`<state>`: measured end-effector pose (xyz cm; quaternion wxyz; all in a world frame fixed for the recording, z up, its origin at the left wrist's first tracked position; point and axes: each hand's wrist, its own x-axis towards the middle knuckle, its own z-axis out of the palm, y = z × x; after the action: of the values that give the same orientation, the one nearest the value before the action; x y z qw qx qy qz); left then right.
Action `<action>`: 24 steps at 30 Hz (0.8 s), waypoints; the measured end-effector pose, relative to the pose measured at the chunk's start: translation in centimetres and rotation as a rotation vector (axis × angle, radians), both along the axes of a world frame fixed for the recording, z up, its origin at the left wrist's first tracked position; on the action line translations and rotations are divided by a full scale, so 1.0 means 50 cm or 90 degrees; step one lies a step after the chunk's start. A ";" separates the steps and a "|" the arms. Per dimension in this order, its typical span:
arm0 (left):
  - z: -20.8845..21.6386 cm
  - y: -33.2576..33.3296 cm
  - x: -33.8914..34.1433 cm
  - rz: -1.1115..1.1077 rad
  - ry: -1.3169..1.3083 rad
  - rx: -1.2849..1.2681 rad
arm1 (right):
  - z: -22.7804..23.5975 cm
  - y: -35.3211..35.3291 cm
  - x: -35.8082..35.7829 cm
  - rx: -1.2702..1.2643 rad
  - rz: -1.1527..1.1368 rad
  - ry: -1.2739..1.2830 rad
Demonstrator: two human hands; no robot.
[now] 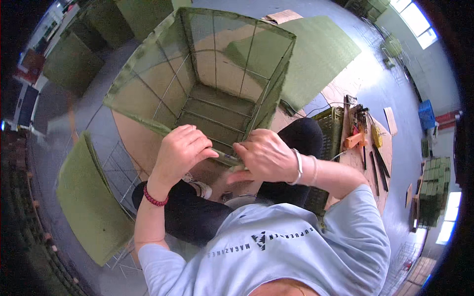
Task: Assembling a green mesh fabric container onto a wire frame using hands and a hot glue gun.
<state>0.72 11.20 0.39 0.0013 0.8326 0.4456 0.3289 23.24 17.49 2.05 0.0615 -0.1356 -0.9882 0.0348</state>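
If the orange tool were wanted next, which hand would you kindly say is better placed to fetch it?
Probably the right hand: the orange tool lies on the person's right. The left hand is farther away, at the near rim of the green-covered wire basket.

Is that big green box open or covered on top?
Open: no lid lies across the box, and its bottom shows inside.

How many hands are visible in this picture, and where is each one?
2. The left hand is on the near rim of the green box; the right hand is at the same rim, farther right. I see no others.
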 end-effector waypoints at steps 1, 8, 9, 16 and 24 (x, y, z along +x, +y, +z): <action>0.001 0.007 -0.005 -0.008 0.016 -0.033 | 0.010 0.007 -0.004 -0.127 -0.053 -0.180; 0.037 0.076 0.058 0.008 0.032 -0.040 | 0.019 0.132 0.051 -0.124 0.137 0.084; 0.040 0.089 0.074 0.001 -0.006 -0.023 | 0.026 0.144 0.066 -0.126 0.136 0.109; 0.010 0.123 0.129 -0.068 0.076 -0.147 | -0.010 0.088 0.158 -0.051 -0.049 0.075; -0.007 0.121 0.099 -0.047 -0.086 0.029 | 0.044 0.088 0.150 -0.132 -0.046 0.069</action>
<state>5.67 17.24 0.06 0.0247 0.8242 0.4060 0.3940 30.76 21.87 4.23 0.1019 -0.1749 -0.9690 0.1418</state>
